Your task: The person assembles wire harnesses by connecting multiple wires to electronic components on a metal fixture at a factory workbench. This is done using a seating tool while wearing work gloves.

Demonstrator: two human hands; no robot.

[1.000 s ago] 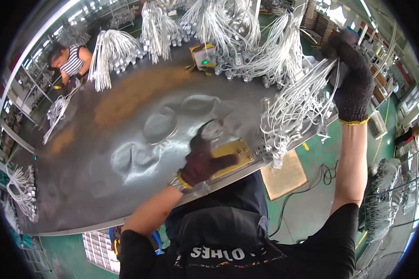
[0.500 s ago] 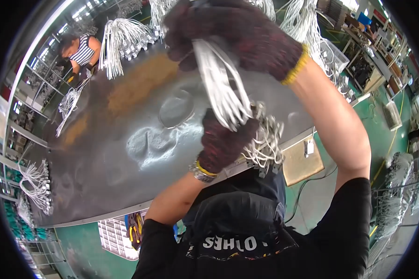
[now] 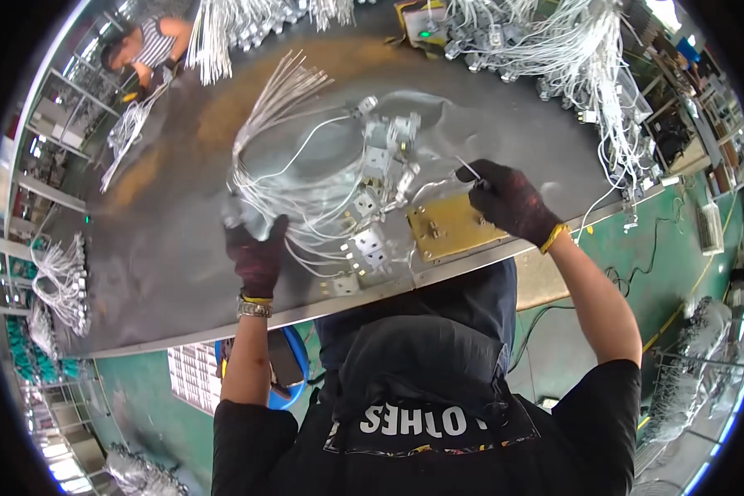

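Gloved, the left hand [image 3: 257, 255] is pressing the wire bundle [image 3: 306, 178] flat to steady it while the right hand [image 3: 508, 201] is pinching one wire end [image 3: 469, 169] above the brass plate [image 3: 455, 226].

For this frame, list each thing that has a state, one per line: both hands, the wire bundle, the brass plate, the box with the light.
Left hand: gloved, pressing down on the wire bundle's edge.
Right hand: gloved, pinching a thin wire end.
Wire bundle: spread loose on the metal table, white sockets attached.
Brass plate: flat at the table's near edge.
Yellow box: green light on.
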